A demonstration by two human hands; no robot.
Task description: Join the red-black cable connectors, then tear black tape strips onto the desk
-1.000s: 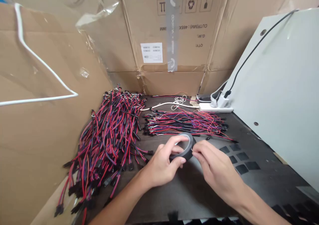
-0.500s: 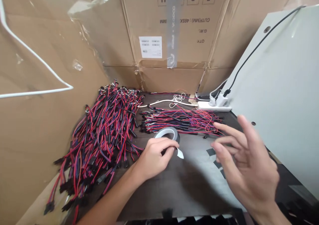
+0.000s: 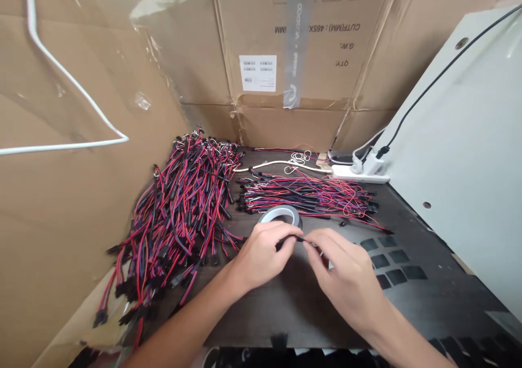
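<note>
My left hand (image 3: 267,248) is closed on a roll of black tape (image 3: 294,216), whose pale inner ring shows just behind the fingers. Thumb and forefinger pinch a short dark stretch of the tape. From the right, my right hand (image 3: 346,270) meets it, its fingertips closed on the tape's end. The fingertips of both hands almost touch above the dark table (image 3: 281,313). Just beyond the roll lies a flat bundle of red, blue and black wires (image 3: 305,194).
A tall heap of similar wires (image 3: 179,205) lies left. Several black tape pieces (image 3: 397,256) stick to the table on the right. A white power strip (image 3: 361,174) sits at the back right, beside a white panel (image 3: 468,123). Cardboard (image 3: 261,123) closes off the back.
My right hand, open and raised at the right before, has come left and closed on the tape's end. My left hand still grips the roll. The view has shifted slightly.
</note>
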